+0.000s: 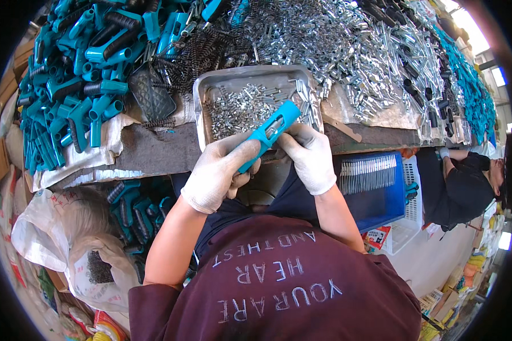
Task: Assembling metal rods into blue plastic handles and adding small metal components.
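Observation:
A teal plastic tubular housing [290,112] tilts up to the right above the near edge of the metal tray. Wrapped round its lower end is my left hand [219,175], in a white glove. A silvery metal piece [275,126] shows inside the slot in its side. My right hand [313,159], gloved too, is closed in a pinch close against the housing beside the slot; what its fingertips hold is hidden. Beneath and beyond both hands, the shallow metal tray [199,96] holds small silvery parts [247,102].
Teal pistol-shaped housings [105,54] are heaped at left, dark springs [202,54] and silvery metal parts [335,51] at the back. A flat wooden strip [344,129] lies right of the tray. Blue crate [375,207] with metal rods stands lower right, near another person [463,187].

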`<state>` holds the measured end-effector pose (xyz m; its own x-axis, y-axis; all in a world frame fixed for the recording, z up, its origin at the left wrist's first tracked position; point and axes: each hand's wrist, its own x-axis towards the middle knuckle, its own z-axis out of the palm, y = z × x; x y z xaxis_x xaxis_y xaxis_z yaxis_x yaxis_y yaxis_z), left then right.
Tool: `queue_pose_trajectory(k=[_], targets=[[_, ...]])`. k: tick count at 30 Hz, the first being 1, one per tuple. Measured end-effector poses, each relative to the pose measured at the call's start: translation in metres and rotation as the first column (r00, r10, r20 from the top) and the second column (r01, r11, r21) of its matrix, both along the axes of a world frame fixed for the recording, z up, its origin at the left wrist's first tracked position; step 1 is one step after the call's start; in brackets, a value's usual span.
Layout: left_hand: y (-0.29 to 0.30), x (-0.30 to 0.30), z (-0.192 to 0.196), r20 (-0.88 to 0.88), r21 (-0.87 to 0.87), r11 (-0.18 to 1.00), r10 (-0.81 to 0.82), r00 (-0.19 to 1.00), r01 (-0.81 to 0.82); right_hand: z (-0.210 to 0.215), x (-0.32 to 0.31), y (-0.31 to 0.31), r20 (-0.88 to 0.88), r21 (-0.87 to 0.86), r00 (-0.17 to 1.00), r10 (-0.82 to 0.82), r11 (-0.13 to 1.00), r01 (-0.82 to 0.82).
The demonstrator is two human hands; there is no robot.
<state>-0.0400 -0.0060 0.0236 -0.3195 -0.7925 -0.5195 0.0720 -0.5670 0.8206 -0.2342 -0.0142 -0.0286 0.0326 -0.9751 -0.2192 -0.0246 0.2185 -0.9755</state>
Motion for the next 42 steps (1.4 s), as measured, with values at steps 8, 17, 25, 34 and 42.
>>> queue_pose_trajectory(k=[8, 17, 25, 34, 42], targets=[[0.004, -0.002, 0.004, -0.092, 0.070, 0.997, -0.035, 0.995, 0.041, -0.021, -0.003, 0.000, 0.167, -0.149, 0.986, 0.007, 0.989, 0.019], [0.009, -0.009, 0.005, -0.111, 0.062, 0.997, -0.039, 0.993, 0.046, -0.015, -0.008, 0.006, 0.535, -0.023, 0.845, 0.016, 1.000, -0.005], [0.005, -0.015, 0.001, 0.103, -0.072, 0.993, -0.083, 0.991, 0.091, -0.003, 0.002, 0.012, 0.874, 0.269, 0.418, -0.247, 0.963, 0.006], [0.006, -0.017, -0.008, -0.078, 0.041, 0.992, -0.118, 0.990, 0.122, 0.006, -0.001, 0.009, 0.371, -0.030, 0.920, -0.123, 0.989, 0.144], [0.006, -0.020, -0.017, 0.057, -0.207, 0.976, -0.058, 0.997, 0.069, -0.023, -0.096, -0.074, -0.746, -0.331, 0.540, -0.389, 0.921, 0.207]])
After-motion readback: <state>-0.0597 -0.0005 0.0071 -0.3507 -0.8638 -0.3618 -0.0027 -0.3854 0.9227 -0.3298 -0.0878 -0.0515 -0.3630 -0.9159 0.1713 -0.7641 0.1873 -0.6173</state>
